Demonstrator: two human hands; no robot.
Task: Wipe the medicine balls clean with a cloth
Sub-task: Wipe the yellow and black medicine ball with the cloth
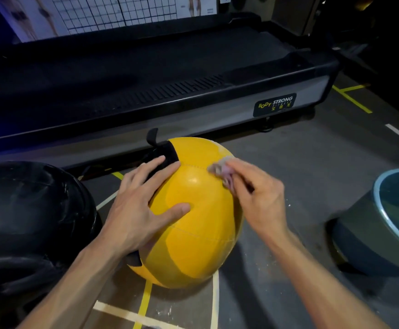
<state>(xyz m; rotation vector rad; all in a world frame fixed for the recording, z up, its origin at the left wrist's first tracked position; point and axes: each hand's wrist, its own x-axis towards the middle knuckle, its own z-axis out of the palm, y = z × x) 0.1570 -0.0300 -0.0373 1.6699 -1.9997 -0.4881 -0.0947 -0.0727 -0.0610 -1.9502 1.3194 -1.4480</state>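
We have the yellow medicine ball resting on the floor just in front of a treadmill, and our two hands work on it well apart from one another. Our left hand lies flat with fingers spread on the ball's left flank, pressing to steady it, while our right hand pinches a small bunched cloth against the upper right of the ball near a stitched seam. The main risk, as we judge it, is that the ball rolls away under the wiping stroke, since it sits on a round base and only an open palm holds it; a harder push toward the treadmill could send it off. The cloth is small and crumpled, so it may slip from the pinch or miss patches. A basin stands near on the right and seems to hold water, though we cannot tell how deep; a careless elbow could knock it. A black ball waits at our left, seemingly streaked with dust.
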